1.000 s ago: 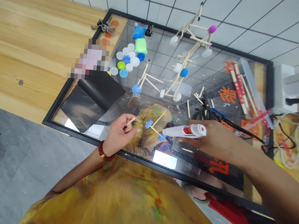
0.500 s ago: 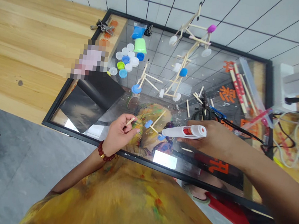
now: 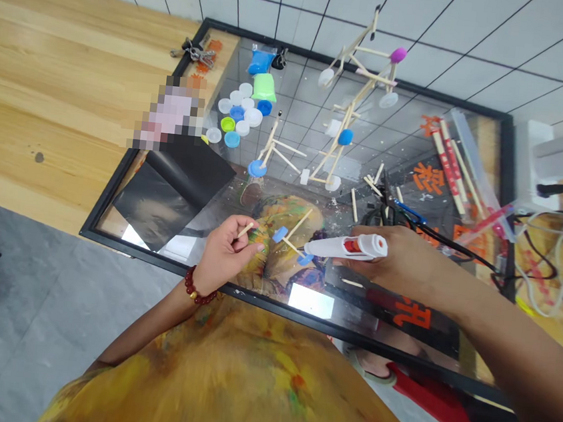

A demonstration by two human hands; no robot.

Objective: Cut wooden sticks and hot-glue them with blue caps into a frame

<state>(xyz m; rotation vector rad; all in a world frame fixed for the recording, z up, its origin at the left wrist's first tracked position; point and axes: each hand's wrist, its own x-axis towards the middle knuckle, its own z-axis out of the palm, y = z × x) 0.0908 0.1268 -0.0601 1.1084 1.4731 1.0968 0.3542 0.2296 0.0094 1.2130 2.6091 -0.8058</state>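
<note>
My left hand (image 3: 230,249) pinches a short wooden stick (image 3: 245,229) between thumb and fingers, just above the glass. Around a white glue gun (image 3: 348,246) with a red part, my right hand (image 3: 382,255) is closed. The gun's nozzle points left, at a thin stick joining two blue bottle caps; whether it touches the stick I cannot tell. That small frame has a near blue cap (image 3: 305,259), a far blue cap (image 3: 280,234) and another wooden stick (image 3: 300,225) slanting up and away. Behind it stands a stick piece with a blue cap base (image 3: 257,168).
A tall stick-and-cap structure (image 3: 350,111) stands toward the tiled wall. Several loose caps (image 3: 242,128) and green clay (image 3: 264,87) lie left of it. Black scissors (image 3: 385,205), cut sticks and cables are near my right hand. Black sheets (image 3: 162,202) lie at left.
The glue gun's nozzle has shifted very slightly left and up along the blue-cap frame. My left hand keeps its stick in the same place.
</note>
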